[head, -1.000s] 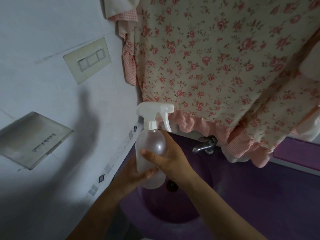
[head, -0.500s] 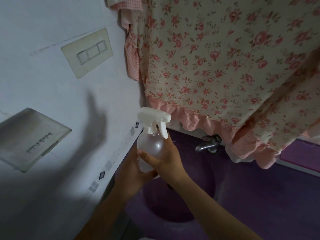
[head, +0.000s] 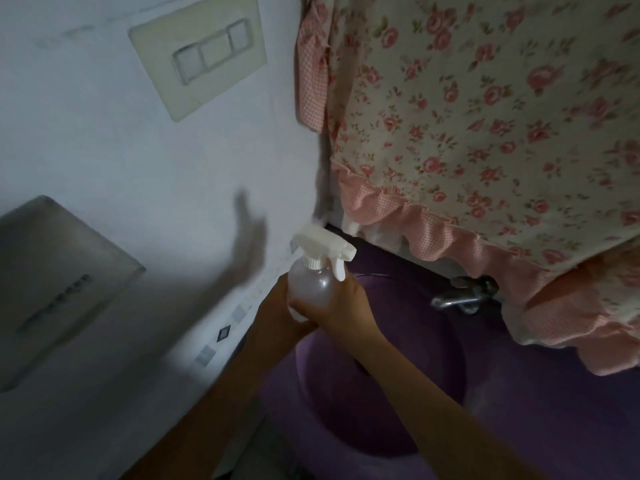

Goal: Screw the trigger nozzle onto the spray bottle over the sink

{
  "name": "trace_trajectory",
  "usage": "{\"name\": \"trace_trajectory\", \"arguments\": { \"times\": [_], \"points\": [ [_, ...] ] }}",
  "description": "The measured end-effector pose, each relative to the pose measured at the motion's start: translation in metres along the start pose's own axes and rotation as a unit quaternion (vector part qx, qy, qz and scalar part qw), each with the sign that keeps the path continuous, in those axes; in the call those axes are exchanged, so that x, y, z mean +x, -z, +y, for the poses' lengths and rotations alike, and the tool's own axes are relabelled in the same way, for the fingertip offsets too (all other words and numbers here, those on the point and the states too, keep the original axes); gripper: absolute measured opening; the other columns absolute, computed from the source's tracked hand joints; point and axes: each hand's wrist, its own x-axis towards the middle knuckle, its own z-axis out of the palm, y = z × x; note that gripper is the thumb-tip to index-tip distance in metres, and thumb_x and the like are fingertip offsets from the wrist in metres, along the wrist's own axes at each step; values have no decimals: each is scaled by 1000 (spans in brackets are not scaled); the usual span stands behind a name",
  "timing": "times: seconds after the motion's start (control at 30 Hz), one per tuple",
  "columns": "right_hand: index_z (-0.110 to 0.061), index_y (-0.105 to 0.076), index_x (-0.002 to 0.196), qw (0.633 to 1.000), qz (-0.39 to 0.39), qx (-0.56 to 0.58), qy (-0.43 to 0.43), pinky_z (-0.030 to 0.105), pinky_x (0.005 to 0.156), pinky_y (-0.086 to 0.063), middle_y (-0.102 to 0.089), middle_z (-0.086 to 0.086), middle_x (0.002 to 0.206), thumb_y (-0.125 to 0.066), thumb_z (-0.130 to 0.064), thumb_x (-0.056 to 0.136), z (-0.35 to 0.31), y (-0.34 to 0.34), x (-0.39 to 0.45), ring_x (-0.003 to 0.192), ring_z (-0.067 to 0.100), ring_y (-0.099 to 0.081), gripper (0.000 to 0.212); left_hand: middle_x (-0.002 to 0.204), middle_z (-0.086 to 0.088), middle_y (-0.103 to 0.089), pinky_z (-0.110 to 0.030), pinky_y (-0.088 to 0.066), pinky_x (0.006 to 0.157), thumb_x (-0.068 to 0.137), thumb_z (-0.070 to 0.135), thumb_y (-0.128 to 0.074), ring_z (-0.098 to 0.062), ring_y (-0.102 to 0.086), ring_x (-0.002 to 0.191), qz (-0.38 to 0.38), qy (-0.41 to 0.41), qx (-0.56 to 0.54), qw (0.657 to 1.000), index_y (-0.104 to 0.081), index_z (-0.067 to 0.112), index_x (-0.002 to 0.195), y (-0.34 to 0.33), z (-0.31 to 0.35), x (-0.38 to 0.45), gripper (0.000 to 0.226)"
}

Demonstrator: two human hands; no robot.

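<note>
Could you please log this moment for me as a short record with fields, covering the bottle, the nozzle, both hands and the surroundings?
bottle: translucent spray bottle, roughly upright, held over the purple sink
nozzle: white trigger nozzle seated on the bottle neck, trigger pointing right
left hand: wrapped around the bottle's lower left side
right hand: gripping the bottle body from the right
tap: metal tap behind the sink, right of the bottle
backdrop: floral curtain above; switch plate on wall

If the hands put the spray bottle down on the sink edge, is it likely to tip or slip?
The spray bottle looks translucent and holds no liquid that I can see, so it is probably light. The white trigger nozzle juts to one side, so it may tip easily. Its smooth, rounded plastic might slip if wet; both hands wrap it.
</note>
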Motion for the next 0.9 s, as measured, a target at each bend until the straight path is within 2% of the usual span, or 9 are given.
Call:
{"name": "trace_trajectory", "arguments": {
  "times": [0.07,0.13,0.37,0.43,0.57,0.63,0.73,0.83,0.9],
  "points": [
    [-29,-54,123,1000,8,9,-8,14,72,-47,-67,-15,104,-75,-48,63,8,-8,19,98,2,-67,66,93,16,-59,0,-39,76,74,40,-74,3,-58,89,16,7,-5,1000,-51,41,109,-2,-9,18,42],
    [-30,-56,123,1000,14,17,-8,16,74,-48,-68,-14,105,-70,-53,61,16,-13,38,96,0,-67,67,90,22,-59,1,-41,75,69,28,-75,9,-57,88,39,2,-9,999,-48,51,101,-5,-13,35,48],
    [-28,-55,124,1000,21,20,-8,-4,62,-41,-59,-20,96,-80,-39,67,50,-14,110,83,-7,-57,63,83,23,-66,-23,-52,73,67,33,-66,6,-61,83,31,34,-74,996,-56,46,89,-36,-40,108,27],
    [-28,-55,120,999,23,15,-17,2,58,-41,-59,-19,94,-79,-39,67,61,-17,129,87,-2,-60,60,84,19,-65,-30,-54,77,64,31,-70,0,-60,83,26,54,-88,994,-53,43,89,-49,-54,125,32],
    [-27,-60,124,999,33,26,-31,6,65,-42,-69,-13,101,-75,-49,61,88,-28,158,96,5,-69,68,93,16,-68,-14,-49,68,65,23,-77,6,-62,90,46,57,-56,996,-55,44,98,-74,-79,148,45],
    [-23,-59,130,998,34,40,-24,5,72,-44,-69,-11,112,-78,-52,56,102,-33,164,103,6,-67,81,98,10,-70,-18,-49,70,68,19,-75,-7,-65,96,68,66,-66,993,-59,33,104,-86,-95,157,42],
    [-19,-56,134,999,27,43,-17,8,75,-46,-65,-9,117,-86,-39,61,121,-37,172,107,9,-65,81,106,3,-65,-24,-51,77,70,9,-77,-8,-62,91,35,66,-25,997,-54,23,115,-98,-112,167,53],
    [-17,-54,134,999,28,43,3,21,83,-53,-63,-9,115,-88,-29,70,130,-39,179,107,11,-65,74,95,-11,-56,-28,-48,75,81,7,-62,-16,-56,91,51,39,35,997,-55,17,102,-103,-121,171,24],
    [-16,-53,136,999,32,40,15,24,85,-52,-63,-8,115,-88,-27,70,130,-38,182,107,11,-64,75,99,-2,-57,-20,-46,76,71,15,-71,-9,-57,90,33,28,45,998,-48,29,104,-104,-125,173,43]
  ]
}}
